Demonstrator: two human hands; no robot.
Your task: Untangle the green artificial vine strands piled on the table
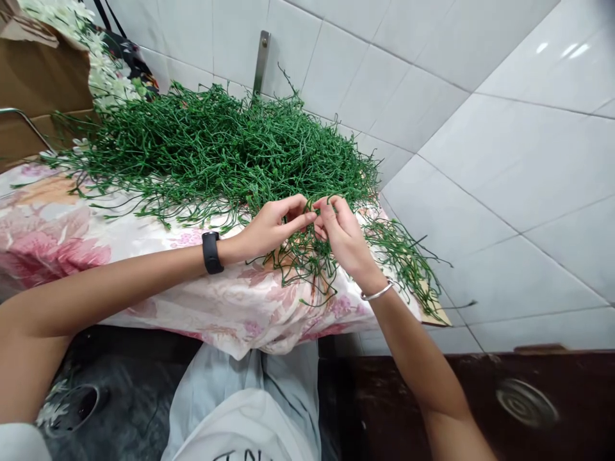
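Note:
A large heap of thin green artificial stems lies on a table under a flowered cloth. At the heap's front edge my two hands meet, fingertips close together. My left hand, below a black wristband, is closed in a pinch on a green stem. Opposite it, my right hand, with a silver bangle at the wrist, has its thumb and fingers pinched on a green stem too. Just below the hands several loose stems spread over the cloth. Exactly how the stems meet between my fingers is hidden.
A cardboard box stands at the left with white artificial flowers beside it. More stems hang over the table's right corner. White tiled walls close off the back and right. A round drain cover lies low at right.

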